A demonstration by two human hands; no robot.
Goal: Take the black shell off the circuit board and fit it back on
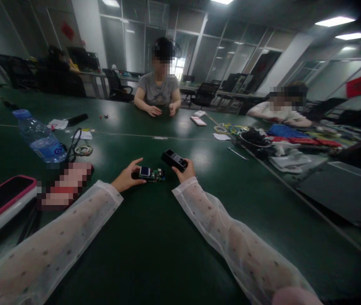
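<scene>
My left hand (128, 177) grips the left end of a small green circuit board (157, 174), which carries a little dark screen with a white frame (144, 171). Thumb and fingers are on either side of that end. To the right and slightly higher, my right hand (186, 170) is closed on a black rectangular case (173, 159) with cutouts or markings in its face. The case tilts down to the right and stays apart from the board. Both are just above or on the dark green table (155, 237); the exact contact is hard to see.
At the left are a plastic bottle (42, 137), a blurred pinkish item (67, 184) and a red-edged device (5, 199). A wrench (237, 153), cables (253, 142) and a grey panel (342, 190) lie right. Two people (158, 91) (282, 108) sit across the table.
</scene>
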